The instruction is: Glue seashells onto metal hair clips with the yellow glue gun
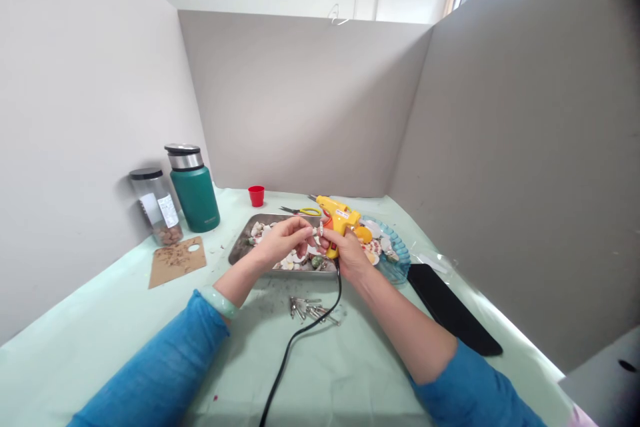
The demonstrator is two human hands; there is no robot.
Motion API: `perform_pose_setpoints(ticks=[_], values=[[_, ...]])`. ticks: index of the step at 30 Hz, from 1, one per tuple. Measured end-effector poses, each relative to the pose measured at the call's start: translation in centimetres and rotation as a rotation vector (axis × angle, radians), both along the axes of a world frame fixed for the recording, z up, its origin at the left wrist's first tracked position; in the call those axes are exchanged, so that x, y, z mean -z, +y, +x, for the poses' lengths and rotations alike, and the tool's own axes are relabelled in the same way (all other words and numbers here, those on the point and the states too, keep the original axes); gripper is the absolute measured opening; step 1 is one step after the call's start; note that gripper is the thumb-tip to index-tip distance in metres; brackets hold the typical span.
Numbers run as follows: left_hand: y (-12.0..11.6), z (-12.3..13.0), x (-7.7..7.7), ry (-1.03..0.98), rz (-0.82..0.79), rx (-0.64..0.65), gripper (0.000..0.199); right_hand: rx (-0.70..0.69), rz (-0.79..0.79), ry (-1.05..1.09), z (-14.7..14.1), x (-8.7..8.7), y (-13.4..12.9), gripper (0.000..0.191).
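Observation:
My right hand (pixel 351 255) is wrapped round the handle of a yellow hot glue gun (pixel 341 217), whose nozzle points up and to the left. A small pale, silvery piece (pixel 321 228) shows at that hand's fingertips; its kind is unclear. My left hand (pixel 285 240) is closed in a pinch right beside it, on something too small to name. Both hands are above a metal tray (pixel 240 255) of seashells (pixel 290 260). Several metal clips (pixel 313 310) lie in a loose pile on the table in front of the tray.
A blue scalloped plate (pixel 400 267) of shells stands right of the tray. Yellow-handled scissors (pixel 307 211) and a red cup (pixel 257 196) are behind. At left are a green bottle (pixel 195 197), a jar (pixel 157 207) and cardboard (pixel 177 261). The black cord (pixel 287 347) runs toward me.

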State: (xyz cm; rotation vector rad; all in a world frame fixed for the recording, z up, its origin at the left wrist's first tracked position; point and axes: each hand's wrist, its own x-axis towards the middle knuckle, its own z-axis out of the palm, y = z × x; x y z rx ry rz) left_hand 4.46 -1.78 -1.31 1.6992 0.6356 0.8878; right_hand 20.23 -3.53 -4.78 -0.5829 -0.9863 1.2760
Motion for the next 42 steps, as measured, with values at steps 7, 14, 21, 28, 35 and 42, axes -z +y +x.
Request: perform_pose_setpoints(ticks=[7, 14, 21, 28, 35, 42], values=[[0.0, -0.1, 0.0, 0.003, -0.012, -0.029, 0.025, 0.033, -0.004, -0.099, -0.1, -0.2, -0.4, 0.033], [0.5, -0.3, 0.4, -0.005, -0.076, -0.081, 0.024, 0.083, -0.023, -0.167, -0.7, -0.9, -1.4, 0.037], [0.4, -0.3, 0.2, 0.007, -0.105, -0.11, 0.023, 0.125, -0.003, -0.268, -0.8, -0.7, -1.2, 0.032], [-0.1, 0.2, 0.2, -0.01, -0.116, -0.172, 0.025, 0.183, 0.007, -0.254, -1.1, -0.5, -0.9, 0.033], [-0.4, 0.5, 0.4, -0.037, -0.163, -0.22, 0.026, 0.215, -0.003, -0.238, -1.3, -0.7, -1.0, 0.034], [-0.3, 0.5, 0.5, -0.103, -0.238, -0.242, 0.021, 0.256, 0.001, -0.25, -1.4, -0.2, -0.6, 0.03]])
